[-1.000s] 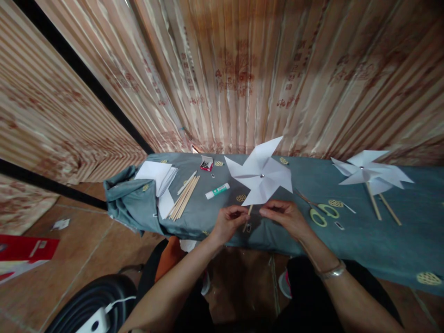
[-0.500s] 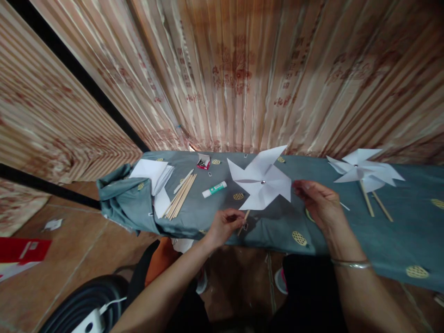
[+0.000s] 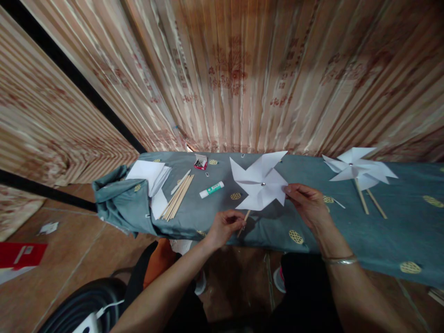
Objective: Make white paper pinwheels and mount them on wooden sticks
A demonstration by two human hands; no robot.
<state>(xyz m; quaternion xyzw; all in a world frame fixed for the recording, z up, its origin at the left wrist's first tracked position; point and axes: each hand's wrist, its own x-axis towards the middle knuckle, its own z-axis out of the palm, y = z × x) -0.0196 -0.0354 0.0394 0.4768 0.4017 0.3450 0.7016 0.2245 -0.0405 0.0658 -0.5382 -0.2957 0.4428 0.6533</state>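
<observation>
A white paper pinwheel (image 3: 258, 185) with a shiny pin at its centre is held up over the cloth in front of me. My left hand (image 3: 227, 226) is closed round its thin wooden stick (image 3: 247, 216), just below the blades. At the right blade, my right hand (image 3: 307, 203) pinches the paper edge between thumb and fingers. To the left lie a glue stick (image 3: 211, 189), a small open red box of pins (image 3: 200, 162) and a bundle of wooden sticks (image 3: 178, 199).
Folded white papers (image 3: 149, 173) and a white pen (image 3: 181, 181) lie at the left end of the cloth-covered table (image 3: 347, 236). Finished-looking pinwheels (image 3: 354, 169) rest at the right. Pleated curtains (image 3: 236, 106) hang behind. A coiled black hose (image 3: 86, 305) is on the floor.
My right hand has moved left, from beside the pinwheel's right blade onto its edge. The blades have turned slightly. My left hand keeps its hold on the stick.
</observation>
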